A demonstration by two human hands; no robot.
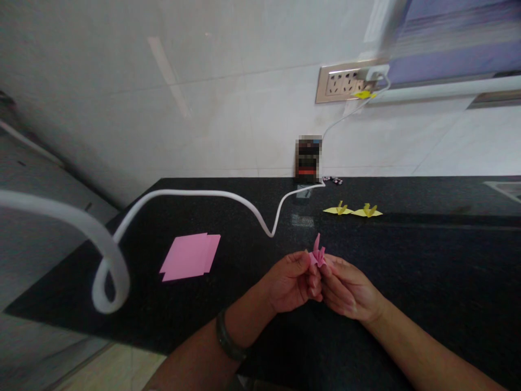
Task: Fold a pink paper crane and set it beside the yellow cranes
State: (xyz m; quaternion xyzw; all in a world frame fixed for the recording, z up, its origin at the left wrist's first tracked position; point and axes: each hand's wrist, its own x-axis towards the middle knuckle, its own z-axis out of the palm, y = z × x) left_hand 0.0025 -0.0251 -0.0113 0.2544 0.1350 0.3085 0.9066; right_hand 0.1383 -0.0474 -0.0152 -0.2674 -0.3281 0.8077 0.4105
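My left hand [293,281] and my right hand [349,289] meet over the black counter [427,260], both pinching a small folded pink paper figure [317,253] between thumbs and fingers. One pointed tip of the figure sticks up above my fingers. A dark band sits on my left wrist. A small stack of flat pink paper squares [190,256] lies on the counter to the left of my hands.
Two folded yellow paper figures [352,209] lie further back on the counter. A white cable [195,194] loops across the counter from a wall socket [345,82] to a small upright device [308,159] against the tiled wall.
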